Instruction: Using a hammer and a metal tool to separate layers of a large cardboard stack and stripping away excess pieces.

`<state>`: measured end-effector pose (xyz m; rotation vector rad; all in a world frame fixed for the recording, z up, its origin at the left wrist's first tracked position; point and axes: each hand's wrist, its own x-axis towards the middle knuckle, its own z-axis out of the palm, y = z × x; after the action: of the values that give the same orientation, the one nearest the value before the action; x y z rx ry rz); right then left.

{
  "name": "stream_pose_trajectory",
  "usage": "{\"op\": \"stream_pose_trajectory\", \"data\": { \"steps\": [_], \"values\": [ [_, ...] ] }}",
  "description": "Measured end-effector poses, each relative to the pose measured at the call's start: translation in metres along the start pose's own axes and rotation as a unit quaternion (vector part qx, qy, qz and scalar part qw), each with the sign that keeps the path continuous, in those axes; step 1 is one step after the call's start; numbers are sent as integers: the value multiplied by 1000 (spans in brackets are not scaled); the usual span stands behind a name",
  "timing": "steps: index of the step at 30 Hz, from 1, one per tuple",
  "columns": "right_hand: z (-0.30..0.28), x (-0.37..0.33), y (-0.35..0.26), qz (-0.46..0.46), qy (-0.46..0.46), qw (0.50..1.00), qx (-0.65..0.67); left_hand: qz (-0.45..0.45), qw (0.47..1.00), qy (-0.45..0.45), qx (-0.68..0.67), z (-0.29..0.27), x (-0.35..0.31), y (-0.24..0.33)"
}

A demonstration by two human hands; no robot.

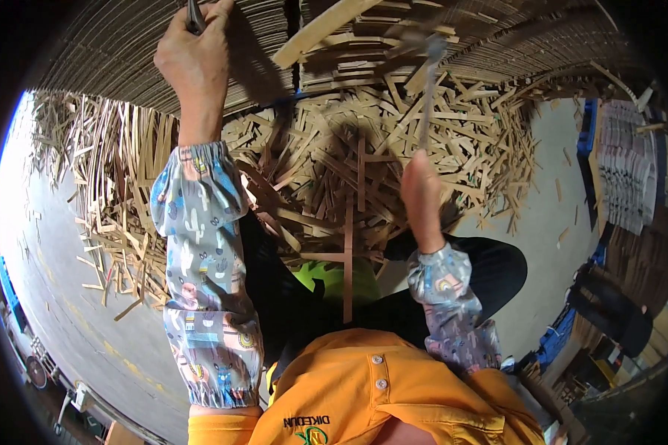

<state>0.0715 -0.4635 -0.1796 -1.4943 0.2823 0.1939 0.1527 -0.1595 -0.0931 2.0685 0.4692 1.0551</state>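
Observation:
A tall stack of corrugated cardboard sheets (119, 52) fills the top of the view, its layered edges facing me. At the upper left, my left hand (193, 59) is closed around a dark metal tool (194, 16), cut off by the upper edge, so its kind does not show. My right hand (421, 185), smeared by motion, grips a hammer (428, 96) by its thin handle. The blurred hammer head is up near the stack's edges. A loose cardboard strip (319, 33) slants out from the stack between my hands.
A deep heap of cardboard offcut strips (467, 141) lies on the floor below the stack and between my knees. Longer strips (133, 148) hang down at the left. Bundled flat sheets (627, 163) stand at the right, beside a blue edge. Grey concrete floor (104, 356) shows left.

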Motion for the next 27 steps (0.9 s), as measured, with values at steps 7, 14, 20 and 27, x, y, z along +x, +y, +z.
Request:
{"op": "stream_pose_trajectory", "data": {
  "steps": [7,14,20,27],
  "values": [
    [11,40,-14,-109,-12,993,-54,38,999,17,-19,14,-1,-6],
    [-3,-10,-30,-21,-9,998,-60,38,999,-1,32,0,3,-2],
    [14,26,-94,-326,-10,945,35,-1,1000,-21,-3,7,-3,0],
    [-17,-9,-67,-12,49,990,-135,8,1000,17,-20,9,0,1]
  ]
}}
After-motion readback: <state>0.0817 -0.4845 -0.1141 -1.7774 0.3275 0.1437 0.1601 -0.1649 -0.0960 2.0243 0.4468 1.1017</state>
